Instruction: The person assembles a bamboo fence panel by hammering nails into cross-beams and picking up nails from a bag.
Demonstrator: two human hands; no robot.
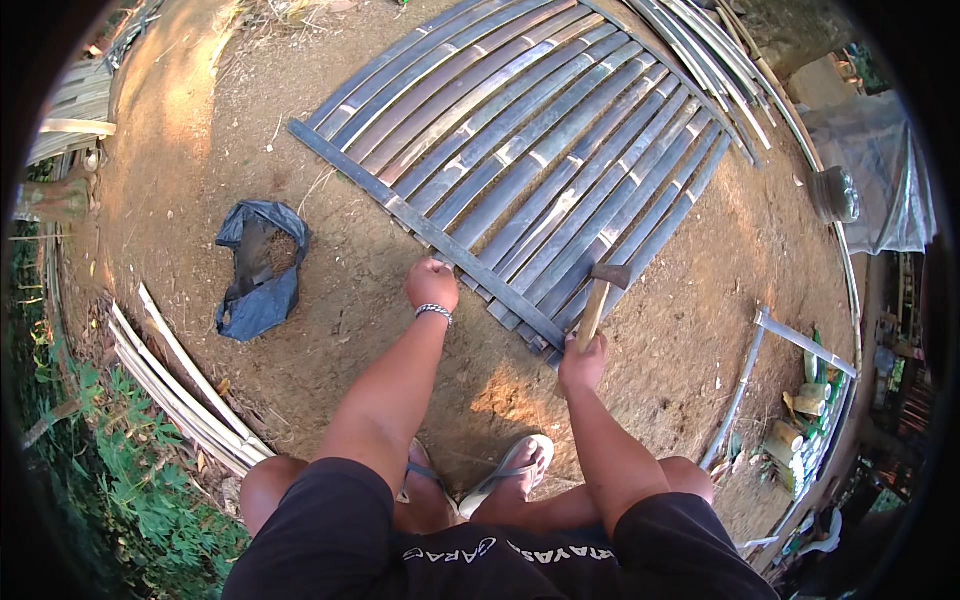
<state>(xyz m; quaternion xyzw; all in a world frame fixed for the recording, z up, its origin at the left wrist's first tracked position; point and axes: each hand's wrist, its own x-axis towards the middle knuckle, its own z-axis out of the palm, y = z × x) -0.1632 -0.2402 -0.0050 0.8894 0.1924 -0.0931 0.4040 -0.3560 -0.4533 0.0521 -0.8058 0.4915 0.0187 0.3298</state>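
Note:
A panel of dark bamboo slats lies on the ground before me, its slats crossed by a strip along the near edge. My left hand, with a chain bracelet at the wrist, is closed at that edge, fingertips pinched together. Whatever they hold is too small to make out. In my right hand is a hatchet, gripped by its pale wooden handle. Its dark metal head points up and away, over the slat ends at the panel's near right corner.
Left of the panel, an open black plastic bag holds small brown pieces. Pale bamboo poles lie at lower left beside green plants. More strips rest beyond the panel. Bamboo pieces and a plastic sheet are at right.

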